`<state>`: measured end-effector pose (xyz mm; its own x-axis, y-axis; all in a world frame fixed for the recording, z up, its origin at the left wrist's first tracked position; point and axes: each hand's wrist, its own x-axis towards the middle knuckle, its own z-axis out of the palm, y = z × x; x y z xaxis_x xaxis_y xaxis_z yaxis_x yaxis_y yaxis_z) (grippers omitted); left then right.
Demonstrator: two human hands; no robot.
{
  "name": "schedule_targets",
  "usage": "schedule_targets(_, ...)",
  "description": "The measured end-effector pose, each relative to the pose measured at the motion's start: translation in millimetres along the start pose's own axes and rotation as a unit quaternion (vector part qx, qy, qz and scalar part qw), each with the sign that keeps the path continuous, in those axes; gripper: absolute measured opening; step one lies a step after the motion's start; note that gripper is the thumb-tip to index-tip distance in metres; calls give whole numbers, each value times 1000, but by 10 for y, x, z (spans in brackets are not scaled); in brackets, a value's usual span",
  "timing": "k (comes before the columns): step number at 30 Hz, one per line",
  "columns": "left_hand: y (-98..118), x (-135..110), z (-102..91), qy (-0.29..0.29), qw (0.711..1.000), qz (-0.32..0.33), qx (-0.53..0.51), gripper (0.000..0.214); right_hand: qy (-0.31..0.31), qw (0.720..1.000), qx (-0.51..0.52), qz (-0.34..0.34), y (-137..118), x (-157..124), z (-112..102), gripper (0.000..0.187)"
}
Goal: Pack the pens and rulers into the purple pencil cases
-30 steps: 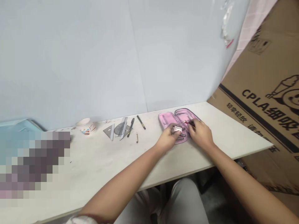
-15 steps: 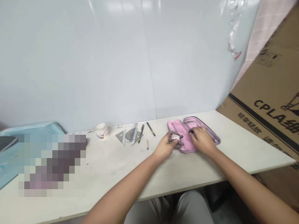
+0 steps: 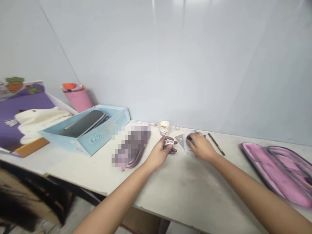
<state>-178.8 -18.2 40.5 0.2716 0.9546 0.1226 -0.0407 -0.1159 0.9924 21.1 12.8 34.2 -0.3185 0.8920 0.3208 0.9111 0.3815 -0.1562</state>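
A small white block, like an eraser [image 3: 169,142], is pinched between the thumb and fingers of my left hand [image 3: 159,152]. Dark coverings or stains show on the fingertips of both hands. Over the group of drawing tools reaches my right hand [image 3: 202,146], fingers bent downward and apart, with no held thing visible. It hides most of the rulers and the round protractor. A grey triangular set square [image 3: 181,140] lies just left of its fingertips. To its right lies a dark pen [image 3: 216,144]. The open pink pencil case [image 3: 264,169] is at the far right.
A paper cup [image 3: 164,127] stands near the wall. Left of my hands lies a partly pixelated purplish case [image 3: 137,159]. Farther left are a light blue box [image 3: 109,130] with a grey case inside, a pink container [image 3: 79,99] and a purple box [image 3: 26,109].
The view has turned left, bringing the boxes in. My right hand has left the pink pencil case for the drawing tools. My left hand has moved left, still holding the white block.
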Motion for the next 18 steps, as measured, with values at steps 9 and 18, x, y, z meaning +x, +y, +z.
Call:
schedule_targets(9,374,268,-939,64,979,68,179,19,-63,996,-48,41,-700,868,229,34)
schedule_targets(18,460,827,-883,-14,830,132,542,17,-55,991,-121,15,-870,686,269,32)
